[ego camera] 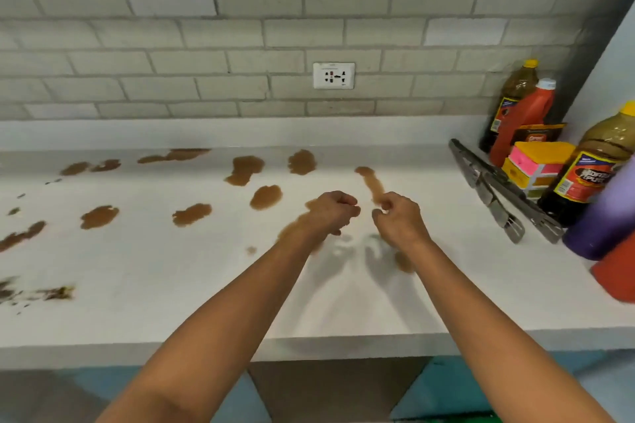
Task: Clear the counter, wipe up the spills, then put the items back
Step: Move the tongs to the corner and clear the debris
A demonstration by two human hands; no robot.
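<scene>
Several brown spills [265,196] spread over the white counter [171,278], with dark crumbs [58,292] at the left. Both my hands hover above the counter's middle, close together. My left hand [335,211] has its fingers curled and holds nothing. My right hand [398,216] also has curled fingers with nothing visible in it. Pushed to the right end stand a brown bottle with a yellow cap [515,96], a red bottle [525,120], a second brown bottle [598,165], a stack of sponges [536,165], a purple bottle [604,216] and metal tongs [498,192].
A grey brick wall with a white socket [333,75] backs the counter. A red object [618,271] sits at the far right edge. The counter's front edge [309,343] runs below my forearms, with blue and grey floor beneath.
</scene>
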